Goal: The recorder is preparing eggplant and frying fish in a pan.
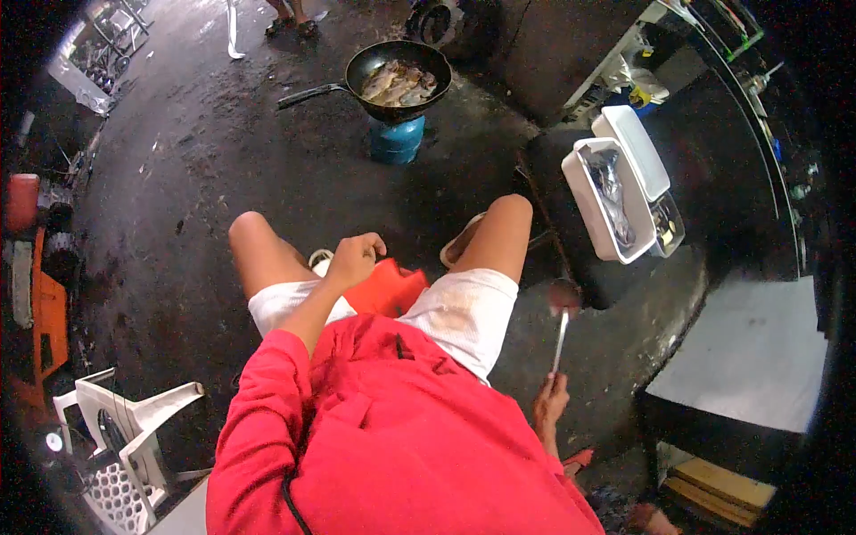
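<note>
Over my lap, near the inner left thigh, hovers my left hand [356, 259] with loosely curled fingers; its palm side is hidden and I see nothing in it. Low at my right side, my right hand [552, 398] grips the slender metal handle of a long-handled utensil [562, 338], whose round, dark reddish head is blurred above the floor. Ahead of my knees, a dark wok [400, 110] with a black handle holds browned pieces of food [400, 83], perhaps fish. It sits over a small blue gas cylinder [397, 140].
To the right, a white plastic tub [575, 167] holds something silvery, beside a pale lid or tray [632, 150]. A grey-topped table [745, 354] stands farther right, a white plastic chair [134, 414] at lower left. Another person's feet [291, 23] are at the top.
</note>
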Demonstrator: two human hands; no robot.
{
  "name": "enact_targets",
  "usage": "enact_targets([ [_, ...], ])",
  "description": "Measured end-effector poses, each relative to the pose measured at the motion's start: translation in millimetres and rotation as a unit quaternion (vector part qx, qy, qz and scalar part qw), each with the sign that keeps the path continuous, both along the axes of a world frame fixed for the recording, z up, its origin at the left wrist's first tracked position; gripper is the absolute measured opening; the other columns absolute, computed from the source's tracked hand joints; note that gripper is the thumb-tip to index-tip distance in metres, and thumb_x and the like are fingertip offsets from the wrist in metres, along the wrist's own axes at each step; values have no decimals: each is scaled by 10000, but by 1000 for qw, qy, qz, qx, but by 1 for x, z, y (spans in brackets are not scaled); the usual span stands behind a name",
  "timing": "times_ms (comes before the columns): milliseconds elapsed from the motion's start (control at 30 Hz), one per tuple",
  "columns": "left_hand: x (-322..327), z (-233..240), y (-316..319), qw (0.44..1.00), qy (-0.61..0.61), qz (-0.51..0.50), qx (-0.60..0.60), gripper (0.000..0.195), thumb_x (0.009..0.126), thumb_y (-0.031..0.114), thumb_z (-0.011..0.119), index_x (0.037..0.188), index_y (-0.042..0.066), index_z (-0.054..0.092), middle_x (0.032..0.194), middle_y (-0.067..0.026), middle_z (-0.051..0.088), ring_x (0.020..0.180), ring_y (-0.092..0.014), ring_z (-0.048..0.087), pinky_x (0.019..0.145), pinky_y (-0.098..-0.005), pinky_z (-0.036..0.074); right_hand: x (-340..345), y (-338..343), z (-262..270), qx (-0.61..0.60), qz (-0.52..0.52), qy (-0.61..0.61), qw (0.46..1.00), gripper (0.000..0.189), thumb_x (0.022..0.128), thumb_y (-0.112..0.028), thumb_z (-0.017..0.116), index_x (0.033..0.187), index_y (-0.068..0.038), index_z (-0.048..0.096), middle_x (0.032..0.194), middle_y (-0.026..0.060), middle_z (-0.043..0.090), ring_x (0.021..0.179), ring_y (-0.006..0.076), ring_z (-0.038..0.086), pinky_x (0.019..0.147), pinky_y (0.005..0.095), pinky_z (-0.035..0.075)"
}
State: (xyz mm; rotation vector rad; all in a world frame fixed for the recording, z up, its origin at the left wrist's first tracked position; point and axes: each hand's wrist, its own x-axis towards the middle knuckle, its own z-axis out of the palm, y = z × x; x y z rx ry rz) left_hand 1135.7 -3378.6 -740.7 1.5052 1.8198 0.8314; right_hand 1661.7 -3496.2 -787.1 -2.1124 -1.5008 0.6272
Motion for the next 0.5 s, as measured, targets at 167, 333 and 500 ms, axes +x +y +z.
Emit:
enact_targets([
  [167,-38,-5,30,1000,3,-2,-23,205,766,14,512,878,52,679,716,-204,632,694,-362,653,635,-429,482,-63,71,105,56,25,26,998,263,1005,-295,535,973,-36,571,628,35,545,541,105,476,494,291,389],
  [333,-83,-34,61,998,40,-28,-28,236,752,-16,520,894,79,683,690,-175,633,647,-336,635,606,-424,471,-136,166,125,31,123,172,977,230,989,-233,543,1015,-7,577,662,0,518,560,64,463,498,224,361],
  [500,-81,-23,85,998,56,17,1,265,757,-69,488,893,55,679,741,-161,656,640,-267,639,604,-361,473,-226,249,128,-139,130,360,913,262,998,-232,533,1112,-2,584,737,3,549,597,70,502,527,220,392],
])
